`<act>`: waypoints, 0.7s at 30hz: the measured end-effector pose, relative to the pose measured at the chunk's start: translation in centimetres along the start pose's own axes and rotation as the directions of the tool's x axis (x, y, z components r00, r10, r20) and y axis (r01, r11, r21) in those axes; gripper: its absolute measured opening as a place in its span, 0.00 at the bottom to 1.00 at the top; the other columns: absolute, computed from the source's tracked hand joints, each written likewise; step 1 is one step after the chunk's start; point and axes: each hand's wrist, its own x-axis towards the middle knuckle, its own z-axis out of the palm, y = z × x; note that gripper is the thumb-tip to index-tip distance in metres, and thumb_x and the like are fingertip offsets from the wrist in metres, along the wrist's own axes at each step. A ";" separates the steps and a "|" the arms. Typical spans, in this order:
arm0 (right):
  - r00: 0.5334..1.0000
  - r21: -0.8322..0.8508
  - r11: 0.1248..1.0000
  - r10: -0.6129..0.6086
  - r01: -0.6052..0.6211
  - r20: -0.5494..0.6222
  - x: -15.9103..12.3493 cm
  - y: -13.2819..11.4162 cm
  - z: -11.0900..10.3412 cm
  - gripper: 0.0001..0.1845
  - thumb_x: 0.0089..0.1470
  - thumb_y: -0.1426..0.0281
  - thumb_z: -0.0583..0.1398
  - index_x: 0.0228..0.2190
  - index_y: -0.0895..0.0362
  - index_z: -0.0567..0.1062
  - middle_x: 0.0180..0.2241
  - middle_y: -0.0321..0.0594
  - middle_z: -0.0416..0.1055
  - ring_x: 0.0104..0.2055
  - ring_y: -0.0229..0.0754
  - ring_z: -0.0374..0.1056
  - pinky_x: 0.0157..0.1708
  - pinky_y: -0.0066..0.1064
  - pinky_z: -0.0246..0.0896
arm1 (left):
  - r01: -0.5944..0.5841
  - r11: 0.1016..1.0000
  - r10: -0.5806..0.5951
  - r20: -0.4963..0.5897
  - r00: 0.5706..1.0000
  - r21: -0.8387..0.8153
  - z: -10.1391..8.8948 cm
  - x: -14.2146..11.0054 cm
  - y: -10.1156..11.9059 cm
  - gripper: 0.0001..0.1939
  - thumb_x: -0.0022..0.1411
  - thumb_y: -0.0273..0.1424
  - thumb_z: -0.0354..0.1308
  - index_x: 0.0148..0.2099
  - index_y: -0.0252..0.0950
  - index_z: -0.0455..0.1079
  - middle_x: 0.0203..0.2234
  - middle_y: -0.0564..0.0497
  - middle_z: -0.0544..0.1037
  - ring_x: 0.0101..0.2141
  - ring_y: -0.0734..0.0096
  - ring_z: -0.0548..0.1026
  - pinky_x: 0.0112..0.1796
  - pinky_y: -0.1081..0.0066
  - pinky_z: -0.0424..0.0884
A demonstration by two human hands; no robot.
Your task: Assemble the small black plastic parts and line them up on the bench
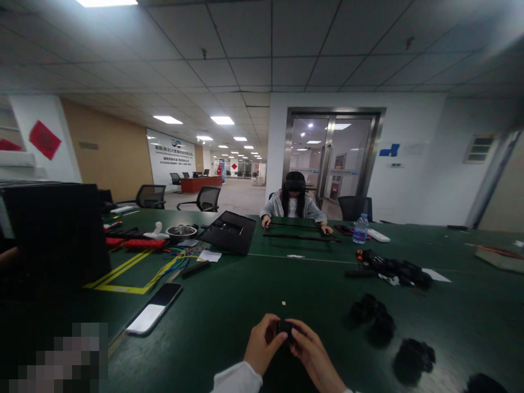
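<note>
Between the fingertips of both my hands is a small black part (284, 327), too dark to name more closely. My left hand (263, 343) grips it from the left, thumb in front. From the right, my right hand (310, 349) pinches the same part with thumb and fingers. Just beyond my fingers a small pale yellowish square (284, 303) lies on the green table (229, 305). Several dark, blurred black parts rest to the right of my hands, among them one cluster (372, 316) and another nearer piece (414, 360).
A phone (155, 310) lies left, near coloured wires (176, 261) and a black panel (229, 232). A large black box (57, 234) stands far left. Opposite, a person (295, 202) holds a black frame (301, 237). A water bottle (361, 229) and black parts (397, 268) are at right.
</note>
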 end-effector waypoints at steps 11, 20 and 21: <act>0.996 0.093 0.995 0.026 -0.017 -0.091 0.4 0.4 -0.5 0.14 0.36 0.66 0.64 0.30 0.57 0.74 0.25 0.37 0.71 0.22 0.34 0.63 0.23 0.26 0.56 | -0.027 0.998 0.026 0.029 0.999 0.049 0.2 -0.2 -0.3 0.18 0.50 0.28 0.54 0.46 0.38 0.64 0.32 0.49 0.73 0.32 0.67 0.70 0.34 0.71 0.65; 0.999 0.010 1.000 0.014 -0.014 -0.043 0.1 0.1 0.0 0.15 0.34 0.67 0.64 0.30 0.57 0.75 0.24 0.36 0.71 0.20 0.32 0.61 0.20 0.25 0.54 | 0.043 0.995 -0.042 -0.009 0.999 0.095 0.2 0.0 -0.4 0.11 0.51 0.38 0.54 0.31 0.35 0.63 0.21 0.55 0.68 0.23 0.74 0.65 0.25 0.77 0.59; 0.999 -0.001 1.000 0.017 -0.017 -0.038 0.1 0.2 0.0 0.14 0.35 0.67 0.64 0.30 0.57 0.75 0.24 0.36 0.71 0.20 0.31 0.61 0.20 0.24 0.54 | 0.054 0.993 -0.054 -0.010 0.999 0.106 0.2 0.0 -0.4 0.11 0.51 0.39 0.54 0.29 0.35 0.63 0.19 0.56 0.67 0.22 0.74 0.64 0.24 0.77 0.58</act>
